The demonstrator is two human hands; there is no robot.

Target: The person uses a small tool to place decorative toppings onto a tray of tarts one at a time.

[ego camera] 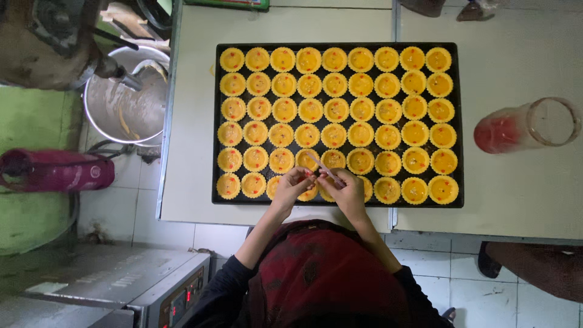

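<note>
Together, left hand (293,184) and right hand (346,189) pinch a thin stick (322,164) (perhaps plastic) over the tart tray (215,121).

Soft, even overhead light brightens the pale worktop (194,121) at frame centre; the lower edge and left corners fall dim and murky. Shadows are faint. Detail is slightly soft, edges mildly stretched, no strong glare

A grey metal machine's small dark control panel with red lit digits (185,297) sits below-left of the left hand (291,185).
</note>
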